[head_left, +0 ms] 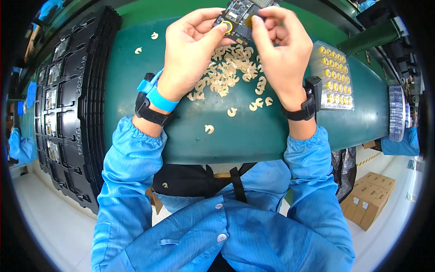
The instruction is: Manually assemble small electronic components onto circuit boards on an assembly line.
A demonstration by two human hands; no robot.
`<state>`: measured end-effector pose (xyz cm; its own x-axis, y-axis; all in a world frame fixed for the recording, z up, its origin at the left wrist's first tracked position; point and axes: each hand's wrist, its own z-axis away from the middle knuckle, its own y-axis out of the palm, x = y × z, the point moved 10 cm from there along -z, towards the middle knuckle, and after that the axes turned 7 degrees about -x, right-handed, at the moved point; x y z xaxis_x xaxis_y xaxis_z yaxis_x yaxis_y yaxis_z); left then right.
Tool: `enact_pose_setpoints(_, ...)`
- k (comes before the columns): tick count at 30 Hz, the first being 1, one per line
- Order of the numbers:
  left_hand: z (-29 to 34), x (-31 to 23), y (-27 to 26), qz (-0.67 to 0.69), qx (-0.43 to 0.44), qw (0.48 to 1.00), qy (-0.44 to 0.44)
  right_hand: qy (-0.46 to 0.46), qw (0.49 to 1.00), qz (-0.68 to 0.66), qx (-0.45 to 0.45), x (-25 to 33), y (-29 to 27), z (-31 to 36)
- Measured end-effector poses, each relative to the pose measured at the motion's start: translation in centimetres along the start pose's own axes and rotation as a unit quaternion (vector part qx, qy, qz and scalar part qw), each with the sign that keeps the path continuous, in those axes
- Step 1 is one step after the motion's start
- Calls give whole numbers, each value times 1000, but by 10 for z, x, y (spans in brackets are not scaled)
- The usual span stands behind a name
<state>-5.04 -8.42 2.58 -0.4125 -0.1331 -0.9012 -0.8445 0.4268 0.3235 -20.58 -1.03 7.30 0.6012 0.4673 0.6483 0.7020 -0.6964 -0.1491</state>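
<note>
Both my hands hold a small dark circuit board (237, 17) up at the far side of the green table. My left hand (194, 43) pinches the board's left side, its thumb by a yellow ring (227, 27) on the board. On the board's right edge my right hand (282, 43) is closed, thumb beside a yellow patch. Fingers hide parts of the board. Below and behind it, a heap of small cream C-shaped pieces (229, 70) is spread on the table, with a few lying apart, such as one piece (209, 129) nearer me.
Stacked black trays (68, 97) with boards in their slots stand at the left. On the right lies a clear tray (317, 75) with rows of yellow round parts. Farther right is a stack of clear trays (396, 113). Cardboard boxes (369, 197) sit on the floor at the lower right.
</note>
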Motion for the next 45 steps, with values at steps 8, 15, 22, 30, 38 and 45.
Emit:
enact_pose_setpoints(8,3,23,5,47,18,995,-86,273,952,-104,94,-41,0,-10)
enact_pose_setpoints(15,7,30,6,-51,62,989,-124,333,864,262,272,-189,-39,-120)
enact_pose_setpoints(22,-1,38,-9,-38,23,991,-125,82,826,533,167,-242,-46,-138)
enact_pose_setpoints(30,0,32,-1,-64,30,990,-120,134,923,349,90,-212,31,-100)
enact_pose_setpoints(38,0,29,-11,-44,-41,992,-107,320,920,-203,98,-71,69,-19)
enact_pose_setpoints(45,-1,21,-7,3,-15,997,-73,123,984,55,121,-11,-13,1)
